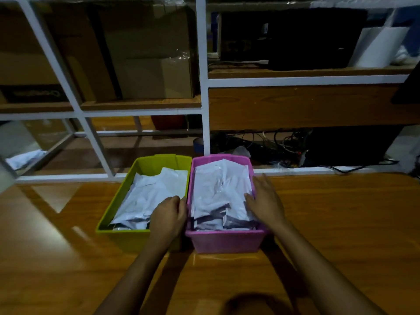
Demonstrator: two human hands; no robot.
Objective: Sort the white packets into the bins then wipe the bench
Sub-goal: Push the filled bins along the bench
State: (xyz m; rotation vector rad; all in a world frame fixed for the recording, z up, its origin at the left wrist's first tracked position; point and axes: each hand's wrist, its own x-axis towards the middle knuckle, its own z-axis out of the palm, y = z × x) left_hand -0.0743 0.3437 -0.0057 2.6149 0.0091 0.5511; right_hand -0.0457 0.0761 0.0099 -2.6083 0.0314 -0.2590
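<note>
Bench (341, 223): a glossy wooden top. It carries both bins, and a dark round shadow lies on its near edge.
Forearms: both are bare and reach forward from the near edge of the bench toward the pink bin.
Pink bin (225, 243): it stands on the bench, near the middle of the view. I use it as the landmark for all other places.
Left hand (169, 215): it is at the left wall of the pink bin, at the near corner, over the gap between the two bins. The fingers are curled toward the rim. I cannot tell if they grip the rim or only touch it.
Right hand (266, 201): it is on the right wall of the pink bin. The palm faces down, the fingers are flat and a little spread, and the fingertips rest on the packets and the rim. It holds nothing.
White packets in pink bin (218, 192): a crumpled pile that fills the bin up to the rim.
Green bin (118, 231): just left of the pink bin, their walls are touching or almost touching.
White packets in green bin (156, 192): a lower pile, left of the pink bin.
White metal rack (204, 87): behind the pink bin, with wooden shelves.
Cardboard boxes (145, 53): on the rack, behind and left of the pink bin.
Cables (279, 142): dark tangle behind and right of the pink bin.
</note>
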